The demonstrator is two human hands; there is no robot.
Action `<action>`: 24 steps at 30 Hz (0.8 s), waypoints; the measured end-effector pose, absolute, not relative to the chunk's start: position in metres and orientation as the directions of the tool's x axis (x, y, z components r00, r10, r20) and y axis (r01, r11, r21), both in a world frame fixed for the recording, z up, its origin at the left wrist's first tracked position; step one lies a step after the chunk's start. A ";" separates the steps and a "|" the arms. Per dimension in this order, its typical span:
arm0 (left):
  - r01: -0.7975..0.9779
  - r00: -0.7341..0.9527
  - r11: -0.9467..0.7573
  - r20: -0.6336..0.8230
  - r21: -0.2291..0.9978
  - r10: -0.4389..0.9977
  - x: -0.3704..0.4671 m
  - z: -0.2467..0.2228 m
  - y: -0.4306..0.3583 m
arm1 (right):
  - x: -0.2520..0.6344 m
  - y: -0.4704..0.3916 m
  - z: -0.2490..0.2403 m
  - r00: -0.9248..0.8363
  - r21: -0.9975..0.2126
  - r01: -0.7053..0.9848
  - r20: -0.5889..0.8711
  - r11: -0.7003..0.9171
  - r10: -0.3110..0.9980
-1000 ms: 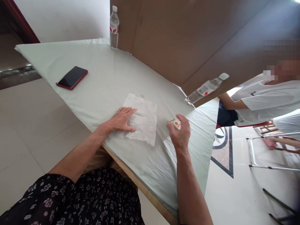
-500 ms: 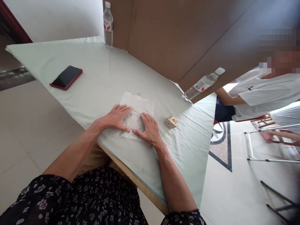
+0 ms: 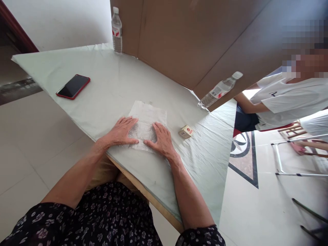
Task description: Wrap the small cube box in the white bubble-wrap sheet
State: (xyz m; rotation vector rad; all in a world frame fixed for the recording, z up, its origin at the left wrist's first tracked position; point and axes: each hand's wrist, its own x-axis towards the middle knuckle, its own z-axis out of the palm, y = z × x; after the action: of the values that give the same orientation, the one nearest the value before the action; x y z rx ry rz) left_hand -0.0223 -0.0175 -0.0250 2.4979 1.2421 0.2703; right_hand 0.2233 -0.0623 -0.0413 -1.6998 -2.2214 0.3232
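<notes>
Two bare hands, left (image 3: 123,132) and right (image 3: 162,139), palms down, fingers spread, thumbs nearly meeting, both on bubble wrap (image 3: 147,119) lying flat near table's (image 3: 102,85) front edge. Small box (image 3: 186,132) just right of it. Phone (image 3: 73,86) farther left. Cardboard (image 3: 174,41) behind, one bottle (image 3: 117,32) upright, another (image 3: 220,91) tilted. Seated person (image 3: 289,99) far right.

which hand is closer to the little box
The right hand. The right hand lies on the bubble wrap, just to the left of the small box; the left hand is on the wrap's far side from the box.
</notes>
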 end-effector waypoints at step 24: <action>0.702 0.603 -0.583 0.095 0.409 0.792 -0.023 -0.032 -0.015 | 0.265 -0.052 0.009 0.046 -0.631 0.749 0.354 0.203 0.934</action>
State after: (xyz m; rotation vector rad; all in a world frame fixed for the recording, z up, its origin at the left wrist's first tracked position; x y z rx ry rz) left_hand -0.0228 -0.0151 -0.0316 2.5021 1.2077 0.3832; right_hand 0.2649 -0.0524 0.0092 -1.5860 -1.7408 0.3174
